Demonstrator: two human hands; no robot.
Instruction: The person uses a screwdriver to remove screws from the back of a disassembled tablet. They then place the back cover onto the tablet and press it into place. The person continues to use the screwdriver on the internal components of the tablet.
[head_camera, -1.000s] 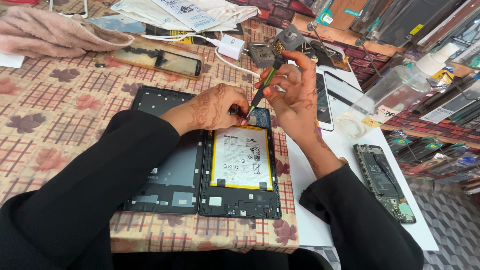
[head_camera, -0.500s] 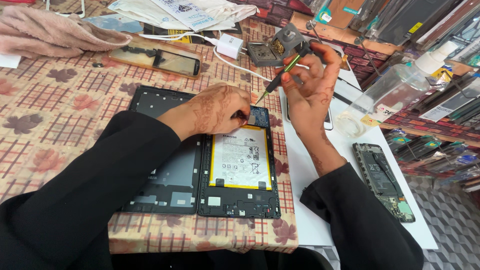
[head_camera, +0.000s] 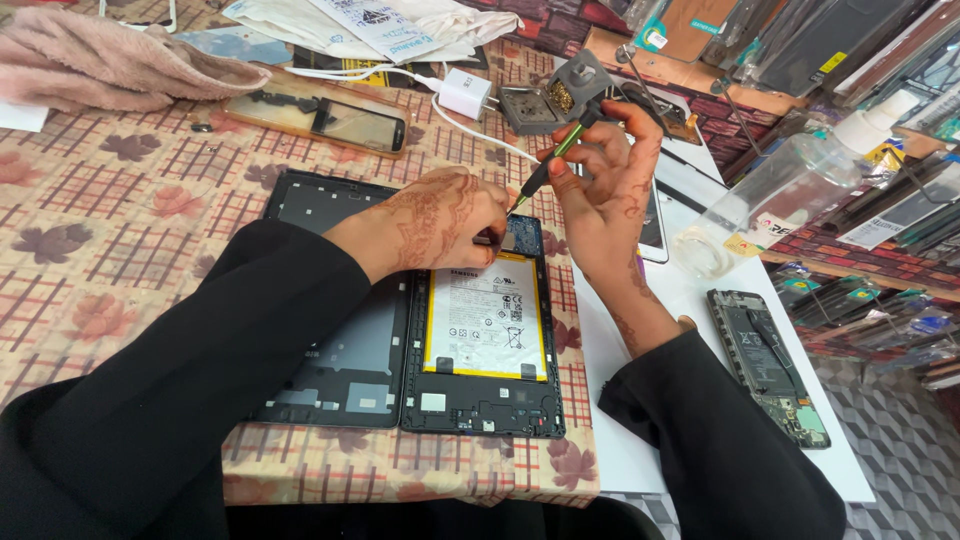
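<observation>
1. Two hands work over an opened tablet (head_camera: 480, 340). The right hand (head_camera: 605, 190) is closed around a green screwdriver (head_camera: 548, 165), its tip slanting down toward the tablet's top edge.
2. The left hand (head_camera: 440, 220) presses with closed fingers on a small part there, probably to steady it.
3. The tablet lies flat near the front edge of the table (head_camera: 90, 260), its white battery (head_camera: 487, 322) exposed.
4. Another opened phone (head_camera: 765, 365) lies well apart on the right, so room is left for the right elbow.

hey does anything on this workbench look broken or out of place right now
Nothing spilled. The tablet under the hands lies opened, battery exposed, its back cover beside it. The right hand holds a screwdriver to its top edge; the left hand steadies it. A second opened phone lies by the table's right edge.
</observation>
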